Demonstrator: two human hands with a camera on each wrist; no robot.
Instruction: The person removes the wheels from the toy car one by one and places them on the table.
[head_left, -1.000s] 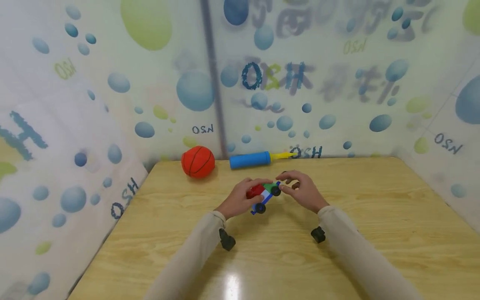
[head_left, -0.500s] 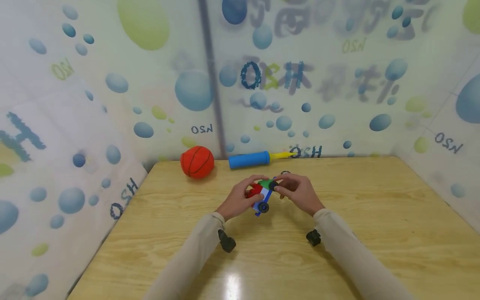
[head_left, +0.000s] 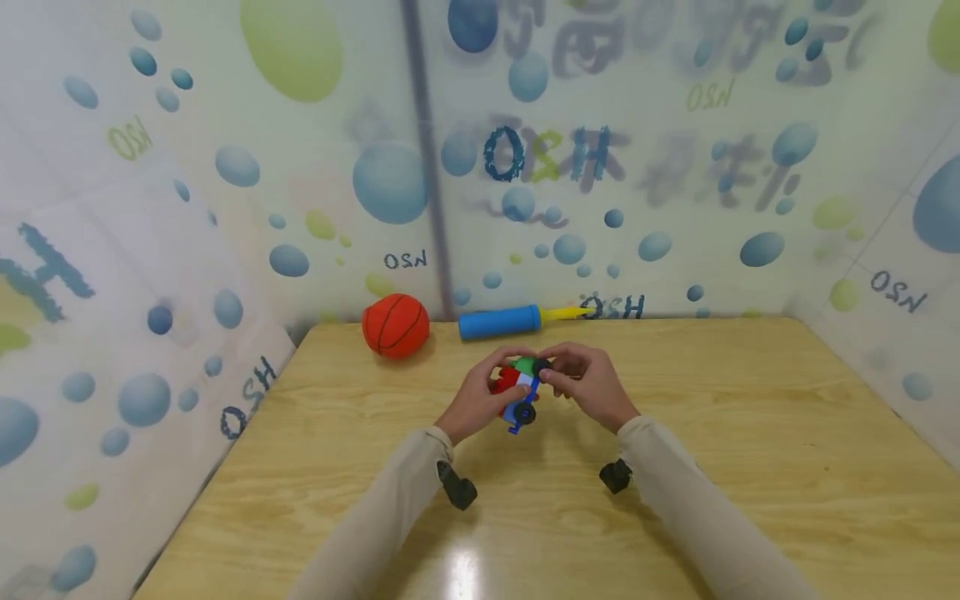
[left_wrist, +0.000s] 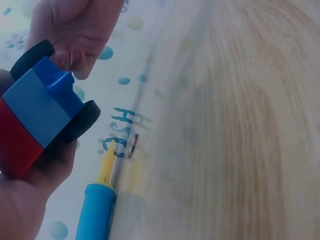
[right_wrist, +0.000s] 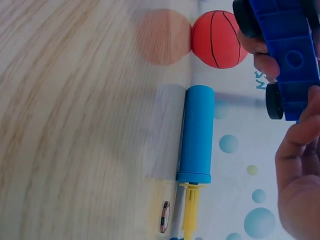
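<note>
A toy car (head_left: 509,380) with red, green and light blue blocks on a blue chassis is held up above the table. My left hand (head_left: 477,400) grips its body from the left side, fingers over the top and thumb on the near side. Pinching the far end beside a black wheel (head_left: 524,412) of the near end's kind is my right hand (head_left: 591,382). The right wrist view shows the blue underside (right_wrist: 294,60) of the car, with the right fingers at its end. In the left wrist view the blue end block (left_wrist: 37,97) faces the camera.
A red toy basketball (head_left: 396,326) sits at the table's back edge. Beside it lies a blue hand pump (head_left: 499,322) with a yellow nozzle, against the patterned wall. A small round disc (right_wrist: 165,217) stands near the nozzle. The wooden table (head_left: 750,433) extends around.
My right hand has come left from beside the car and now pinches its far end. The car has turned slightly in my left hand, which keeps its grip.
</note>
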